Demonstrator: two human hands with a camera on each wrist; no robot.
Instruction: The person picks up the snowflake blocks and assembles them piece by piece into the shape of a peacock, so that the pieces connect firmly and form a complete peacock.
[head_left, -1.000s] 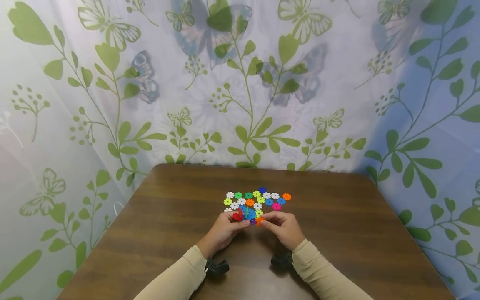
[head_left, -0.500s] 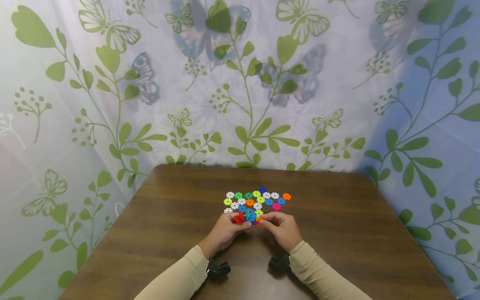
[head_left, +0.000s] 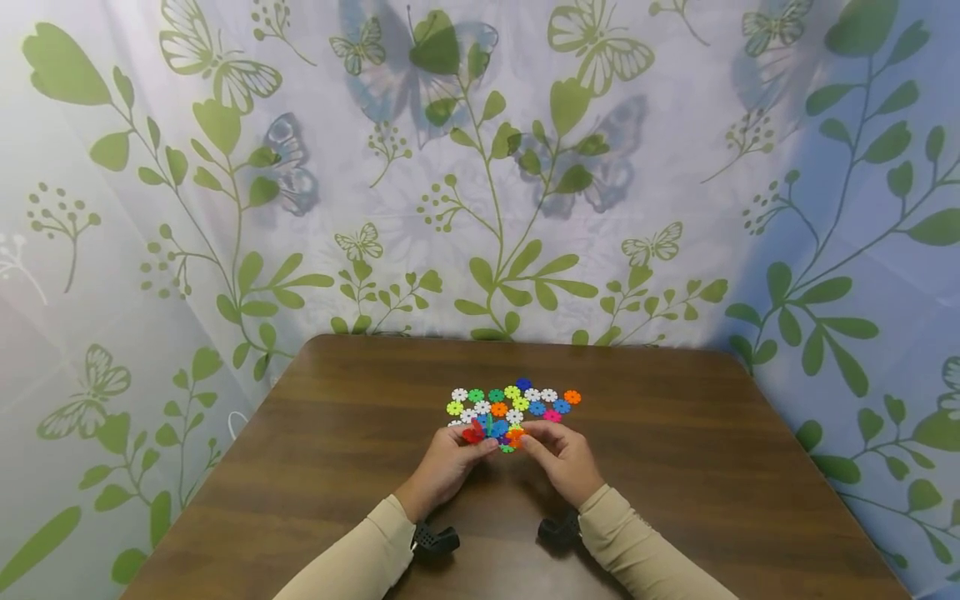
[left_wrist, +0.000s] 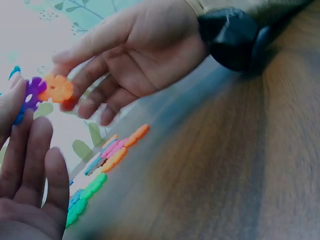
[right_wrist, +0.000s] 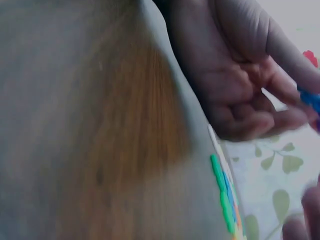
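Note:
In the head view my left hand (head_left: 444, 465) holds a small joined build of notched flower-shaped plastic discs. It has a red disc (head_left: 473, 432), a green disc (head_left: 490, 425) on edge, a blue disc (head_left: 498, 429) and a purple disc (left_wrist: 34, 93). My right hand (head_left: 567, 463) pinches an orange disc (head_left: 515, 436) between thumb and index finger. In the left wrist view the orange disc meets the purple one edge to edge; how firmly they are joined I cannot tell. The right hand's other fingers are loosely bent. Both hands are raised over the table.
Several loose discs lie flat on the brown wooden table (head_left: 360, 467) just beyond my hands, among them a pink disc (head_left: 552, 416) and a dark blue disc (head_left: 523, 384). A leaf-patterned curtain (head_left: 480, 208) hangs behind the table. A black wrist mount (head_left: 435, 540) sits under the left wrist.
The build and the orange disc have tilted slightly, so more of the orange disc's face shows. A light green disc has come into sight just below it. Both hands stay almost in place.

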